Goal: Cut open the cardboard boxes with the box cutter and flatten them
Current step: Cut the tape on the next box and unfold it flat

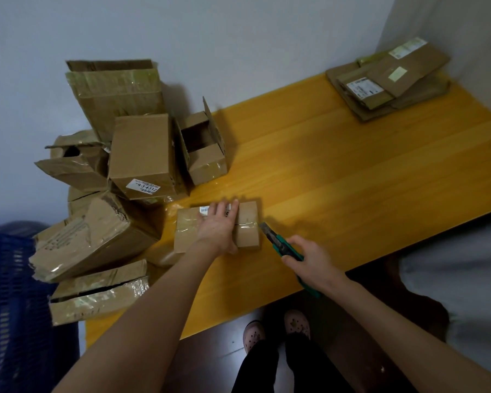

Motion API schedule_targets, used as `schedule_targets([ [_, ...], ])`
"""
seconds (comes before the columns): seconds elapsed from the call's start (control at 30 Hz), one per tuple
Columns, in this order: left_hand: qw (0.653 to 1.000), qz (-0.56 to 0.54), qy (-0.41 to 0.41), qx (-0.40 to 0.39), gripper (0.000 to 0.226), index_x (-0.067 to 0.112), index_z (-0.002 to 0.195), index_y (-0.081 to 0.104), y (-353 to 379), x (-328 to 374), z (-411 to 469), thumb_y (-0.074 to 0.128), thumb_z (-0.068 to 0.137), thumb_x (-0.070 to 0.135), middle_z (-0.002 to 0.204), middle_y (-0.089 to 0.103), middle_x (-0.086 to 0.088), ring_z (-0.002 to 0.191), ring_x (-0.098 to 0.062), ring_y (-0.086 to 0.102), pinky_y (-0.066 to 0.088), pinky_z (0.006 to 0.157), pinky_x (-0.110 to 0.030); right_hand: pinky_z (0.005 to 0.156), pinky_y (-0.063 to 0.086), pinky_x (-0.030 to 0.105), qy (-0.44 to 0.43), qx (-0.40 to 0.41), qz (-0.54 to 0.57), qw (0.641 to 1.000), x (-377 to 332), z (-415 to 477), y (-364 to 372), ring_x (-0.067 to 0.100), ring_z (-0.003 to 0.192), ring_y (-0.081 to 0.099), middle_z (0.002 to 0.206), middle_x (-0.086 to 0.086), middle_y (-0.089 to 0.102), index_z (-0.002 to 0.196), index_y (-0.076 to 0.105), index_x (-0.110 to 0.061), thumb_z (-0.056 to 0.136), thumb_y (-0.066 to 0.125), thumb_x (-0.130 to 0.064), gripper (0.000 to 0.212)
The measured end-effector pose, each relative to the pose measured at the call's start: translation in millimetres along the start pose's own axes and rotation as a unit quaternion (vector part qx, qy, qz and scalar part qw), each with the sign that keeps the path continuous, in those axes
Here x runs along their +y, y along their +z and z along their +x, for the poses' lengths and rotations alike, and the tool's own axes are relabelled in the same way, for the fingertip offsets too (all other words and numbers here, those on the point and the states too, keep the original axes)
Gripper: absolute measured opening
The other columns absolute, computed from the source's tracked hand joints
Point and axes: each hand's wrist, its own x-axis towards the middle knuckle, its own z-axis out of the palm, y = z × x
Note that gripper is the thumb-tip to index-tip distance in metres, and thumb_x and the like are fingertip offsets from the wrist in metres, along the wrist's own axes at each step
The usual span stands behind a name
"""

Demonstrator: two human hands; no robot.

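A small taped cardboard box (248, 234) lies on the yellow table (352, 171) near its front edge. My left hand (220, 226) presses flat on top of the box, fingers spread over its white label. To the right, my right hand (309, 260) grips a green box cutter (278, 242), blade out. The blade tip sits at the box's right edge by the tape seam. A heap of unflattened cardboard boxes (141, 157) fills the table's left side.
A stack of flattened boxes (389, 80) lies at the far right corner of the table. A blue plastic crate (14, 293) stands at the lower left. White walls close off the back and right. My feet and dark floor show below the table edge.
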Motion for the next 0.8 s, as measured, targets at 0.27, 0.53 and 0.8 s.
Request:
schedule_targets([
  [0.27,1.0,0.005,0.005,0.002,0.125,0.023,0.153,-0.009,-1,-1,-1,0.082,0.069,0.041,0.159,0.006,-0.007,0.147,-0.032,0.004,0.015,0.116,-0.059,0.067,0.054,0.027,0.005,-0.019,-0.022,1.0,-2,-10,1,0.014,0.085,0.062,0.106,0.001,0.063,0.127,0.049,-0.023,0.094,0.055,-0.031,0.034],
  [0.53,1.0,0.005,0.017,0.01,0.126,0.023,0.153,-0.009,0,-3,-1,0.081,0.068,0.045,0.158,0.008,-0.007,0.146,-0.031,0.006,0.015,0.116,-0.059,0.074,0.054,0.039,0.061,0.037,0.067,0.995,4,-14,-12,0.019,0.081,0.064,0.097,0.003,0.065,0.129,0.051,-0.022,0.093,0.058,-0.028,0.037],
  [0.8,0.987,-0.115,-0.084,0.077,0.117,0.025,0.153,0.002,10,-5,-16,0.064,0.068,0.075,0.153,0.02,-0.01,0.139,-0.032,0.023,0.026,0.112,-0.052,0.082,0.053,0.041,0.12,0.125,0.061,0.983,-18,60,-10,0.029,0.108,0.057,0.138,0.01,0.047,0.151,0.019,-0.028,0.101,0.041,-0.012,0.058],
])
